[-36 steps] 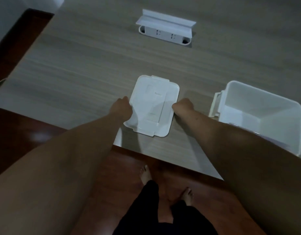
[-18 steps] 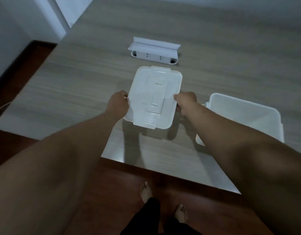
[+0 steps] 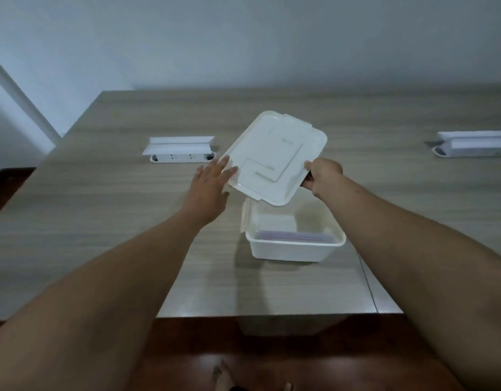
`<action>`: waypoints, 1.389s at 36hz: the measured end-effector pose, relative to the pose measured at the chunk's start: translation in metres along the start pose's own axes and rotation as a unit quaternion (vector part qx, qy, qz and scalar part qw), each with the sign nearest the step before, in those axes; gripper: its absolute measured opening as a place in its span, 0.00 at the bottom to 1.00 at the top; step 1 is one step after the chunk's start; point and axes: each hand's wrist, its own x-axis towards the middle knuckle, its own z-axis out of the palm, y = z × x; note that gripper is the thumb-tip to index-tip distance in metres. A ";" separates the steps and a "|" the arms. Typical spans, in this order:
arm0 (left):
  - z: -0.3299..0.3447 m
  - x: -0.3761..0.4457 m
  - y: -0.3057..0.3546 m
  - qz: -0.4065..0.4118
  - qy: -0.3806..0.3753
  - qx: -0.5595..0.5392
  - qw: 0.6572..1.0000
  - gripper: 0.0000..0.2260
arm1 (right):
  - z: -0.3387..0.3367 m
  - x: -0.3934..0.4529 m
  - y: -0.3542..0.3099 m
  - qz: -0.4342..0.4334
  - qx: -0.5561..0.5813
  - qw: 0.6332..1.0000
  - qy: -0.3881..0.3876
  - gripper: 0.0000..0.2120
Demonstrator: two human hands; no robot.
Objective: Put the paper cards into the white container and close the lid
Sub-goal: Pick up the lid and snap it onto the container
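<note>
No brand, label or lettering can be read anywhere; a small mark near the middle of the flat white rectangular plastic lid (image 3: 274, 156) is too faint to make out. The lid has rounded corners, a raised rim, shallow moulded rectangular panels on its top face and small latch tabs at its ends. It is held in the air above the far part of the white rectangular plastic container (image 3: 294, 244), tilted so its far end is higher than its near end, with its long axis running from near left to far right.

The right hand (image 3: 324, 176) pinches the lid's right edge, thumb on top and fingers curled under it. The left hand (image 3: 212, 179) has its grip spread flat, fingers straight, fingertips touching the lid's left edge without closing on it.

The container stands open on the pale wood-grain surface (image 3: 102, 221), near its front edge, its long axis running left to right, with a latch flap hanging on its left wall. Inside, against the near wall, lies a flat stack of pale paper cards (image 3: 295, 237) with pinkish and bluish edges.

Further back on the surface sit a white socket box with a raised flap (image 3: 178, 149) at left and a second white flap-topped box (image 3: 472, 146) at far right.
</note>
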 end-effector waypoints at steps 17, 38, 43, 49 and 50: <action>-0.016 0.022 0.141 -0.113 0.056 -0.345 0.930 0.12 | -0.134 -0.005 -0.028 -0.072 -0.115 0.990 0.024 0.24; 0.058 0.006 0.087 -0.374 -0.049 -0.268 0.887 0.20 | -0.123 0.024 0.037 -0.133 -0.403 0.905 0.010 0.16; 0.076 0.002 0.090 -0.389 -0.095 -0.176 0.899 0.23 | -0.127 0.042 0.059 -0.068 -0.505 0.860 0.041 0.22; 0.079 0.010 0.082 -0.385 -0.085 -0.203 0.896 0.20 | -0.133 0.035 0.069 -0.084 -0.398 0.913 -0.009 0.20; 0.078 0.011 0.079 -0.387 -0.088 -0.208 0.894 0.19 | -0.132 0.035 0.068 -0.086 -0.390 0.917 -0.016 0.20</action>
